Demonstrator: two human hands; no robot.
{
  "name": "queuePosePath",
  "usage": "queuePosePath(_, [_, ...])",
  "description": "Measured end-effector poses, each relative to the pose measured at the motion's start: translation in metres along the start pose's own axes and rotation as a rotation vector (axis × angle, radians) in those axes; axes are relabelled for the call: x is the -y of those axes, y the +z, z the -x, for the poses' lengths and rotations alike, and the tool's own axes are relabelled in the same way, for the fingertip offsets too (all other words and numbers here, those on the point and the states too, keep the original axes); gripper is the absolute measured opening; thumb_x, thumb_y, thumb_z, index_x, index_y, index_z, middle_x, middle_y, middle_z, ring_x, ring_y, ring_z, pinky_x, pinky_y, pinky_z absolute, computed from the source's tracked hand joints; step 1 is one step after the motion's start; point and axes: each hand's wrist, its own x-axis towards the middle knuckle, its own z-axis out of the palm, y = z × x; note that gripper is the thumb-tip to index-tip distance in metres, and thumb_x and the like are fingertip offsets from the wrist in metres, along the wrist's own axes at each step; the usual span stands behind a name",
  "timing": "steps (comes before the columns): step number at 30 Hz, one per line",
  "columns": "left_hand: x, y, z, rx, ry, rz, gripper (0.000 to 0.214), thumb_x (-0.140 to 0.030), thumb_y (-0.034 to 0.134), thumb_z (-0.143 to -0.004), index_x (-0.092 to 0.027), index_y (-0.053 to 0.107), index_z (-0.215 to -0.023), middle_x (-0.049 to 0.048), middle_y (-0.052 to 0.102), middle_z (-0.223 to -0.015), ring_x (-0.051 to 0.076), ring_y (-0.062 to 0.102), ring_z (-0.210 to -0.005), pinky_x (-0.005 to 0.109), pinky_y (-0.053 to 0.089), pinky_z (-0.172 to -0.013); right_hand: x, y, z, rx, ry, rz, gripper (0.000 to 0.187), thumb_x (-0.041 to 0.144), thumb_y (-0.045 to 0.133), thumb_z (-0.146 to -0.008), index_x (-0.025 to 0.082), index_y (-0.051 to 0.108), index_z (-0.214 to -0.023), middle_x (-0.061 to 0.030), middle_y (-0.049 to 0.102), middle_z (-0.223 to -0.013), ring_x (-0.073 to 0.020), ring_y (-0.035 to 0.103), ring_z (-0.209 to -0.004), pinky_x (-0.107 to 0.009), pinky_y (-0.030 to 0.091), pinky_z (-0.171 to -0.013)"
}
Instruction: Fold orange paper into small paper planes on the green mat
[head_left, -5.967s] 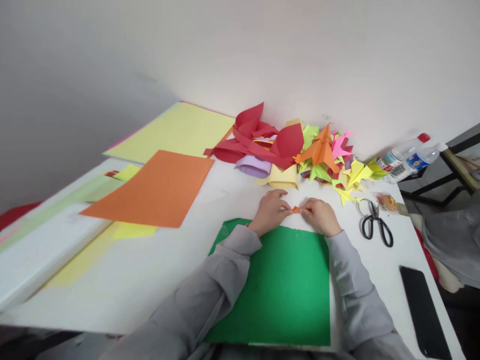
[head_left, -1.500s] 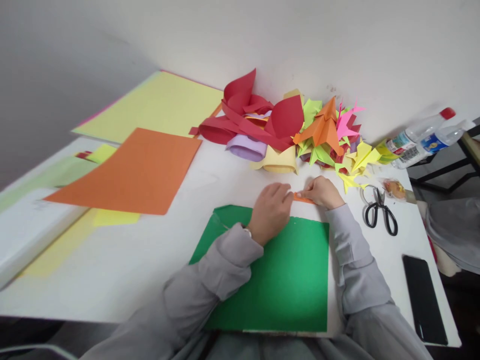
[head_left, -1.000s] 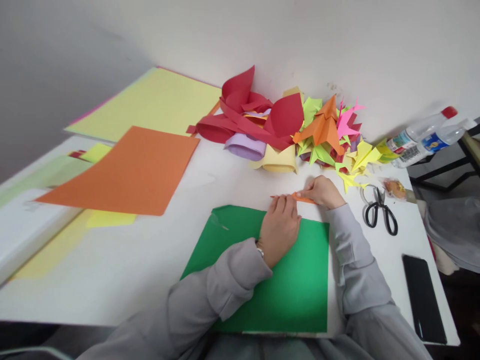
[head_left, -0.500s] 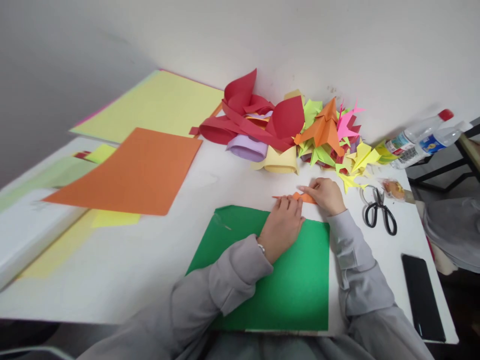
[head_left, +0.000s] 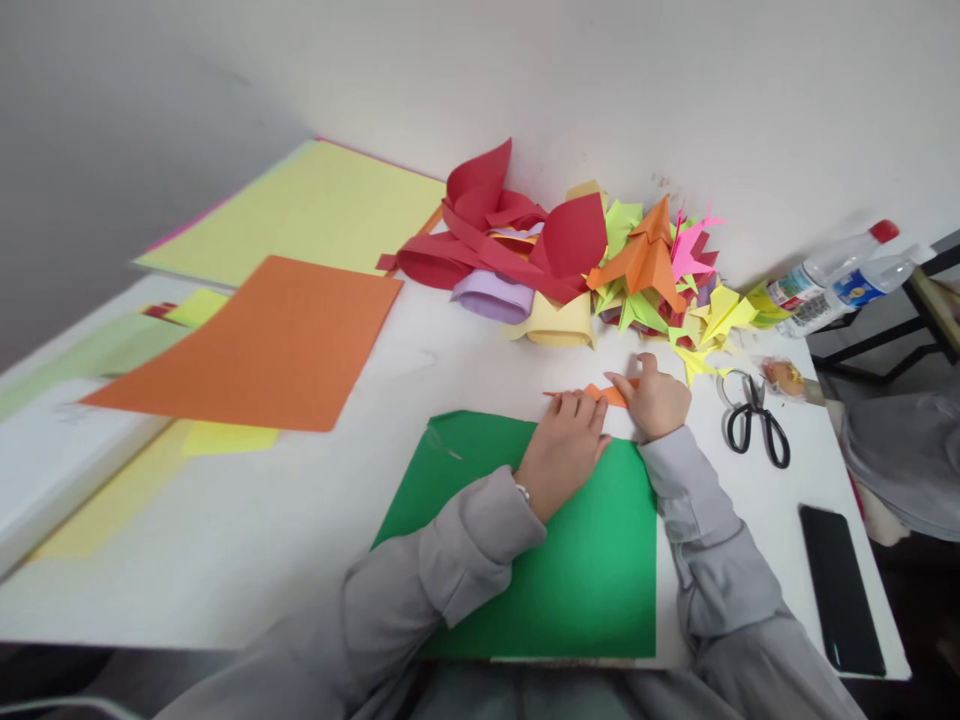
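Note:
A small folded orange paper piece (head_left: pixel 600 392) lies flat on the white table (head_left: pixel 300 510) just beyond a green sheet (head_left: pixel 570 570). My left hand (head_left: pixel 566 450) rests on the green sheet's far edge, its fingers together and pressing the left part of the orange piece. My right hand (head_left: pixel 654 398) lies on the piece's right end, fingers pinched on it. Both arms wear grey sleeves.
A heap of folded and curled coloured paper (head_left: pixel 577 265) lies against the wall. A large orange sheet (head_left: pixel 255 340) and a yellow sheet (head_left: pixel 315 210) lie at the left. Black scissors (head_left: pixel 754 430), a black phone (head_left: pixel 840 590) and two plastic bottles (head_left: pixel 832 280) are at the right.
My left hand has drawn back from pinching the orange piece to lie on the green sheet's edge, fingertips pressing the paper. My right hand has shifted slightly right along it.

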Motion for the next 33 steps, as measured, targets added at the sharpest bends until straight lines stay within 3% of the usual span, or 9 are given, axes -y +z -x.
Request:
queuePosePath(6, [0.000,-0.002,-0.001,0.018,0.006,0.016,0.053,-0.042,0.041,-0.093,-0.007,0.046,-0.132,0.0204,0.057,-0.116,0.032,0.051,-0.101,0.045,0.039,-0.089,0.000,0.005,0.001,-0.024,-0.068,0.010,0.064,0.066,0.034,-0.089,0.012,0.047,-0.122,-0.0135,0.071,-0.074,-0.0243,0.068,-0.070,-0.028,0.032,-0.061])
queuePosePath(15, [0.000,-0.002,0.000,0.013,-0.001,0.027,0.054,-0.045,0.045,-0.090,-0.009,0.047,-0.131,0.0187,0.057,-0.117,0.031,0.050,-0.103,0.044,0.038,-0.090,-0.004,0.004,-0.005,0.013,0.020,-0.038,0.065,0.071,0.034,-0.084,0.019,0.051,-0.119,-0.0145,0.072,-0.081,-0.0279,0.068,-0.075,-0.028,0.035,-0.061])
queuePosePath(20, [0.001,-0.003,0.000,0.026,0.013,0.048,0.055,-0.043,0.044,-0.091,-0.006,0.046,-0.132,0.0224,0.054,-0.122,0.033,0.049,-0.104,0.047,0.038,-0.090,-0.002,0.006,-0.004,0.011,-0.007,-0.007,0.066,0.070,0.032,-0.085,0.016,0.050,-0.119,-0.0159,0.071,-0.081,-0.0271,0.068,-0.073,-0.029,0.035,-0.061])
queuePosePath(27, [0.001,-0.005,-0.001,0.051,0.020,0.026,0.055,-0.043,0.044,-0.092,-0.006,0.045,-0.132,0.0224,0.052,-0.125,0.033,0.048,-0.104,0.046,0.037,-0.089,0.001,0.014,-0.003,-0.118,-0.084,0.001,0.059,0.061,0.034,-0.092,0.010,0.051,-0.116,-0.0116,0.069,-0.072,-0.0237,0.064,-0.066,-0.031,0.033,-0.063])
queuePosePath(30, [0.001,-0.006,-0.002,0.050,0.019,0.019,0.055,-0.043,0.045,-0.091,-0.006,0.046,-0.131,0.0208,0.053,-0.122,0.032,0.048,-0.103,0.046,0.038,-0.089,-0.003,0.013,0.001,-0.257,-0.083,-0.053,0.047,0.049,0.040,-0.094,0.010,0.055,-0.118,-0.0144,0.068,-0.085,-0.0257,0.062,-0.076,-0.034,0.034,-0.068])
queuePosePath(33, [0.001,-0.006,-0.002,0.039,0.017,0.023,0.055,-0.044,0.047,-0.090,-0.006,0.048,-0.130,0.0203,0.053,-0.121,0.032,0.048,-0.101,0.046,0.038,-0.088,-0.009,0.011,0.016,-0.421,-0.273,-0.132,0.030,0.030,0.046,-0.092,0.017,0.061,-0.115,-0.0141,0.065,-0.104,-0.0269,0.056,-0.093,-0.038,0.034,-0.079])
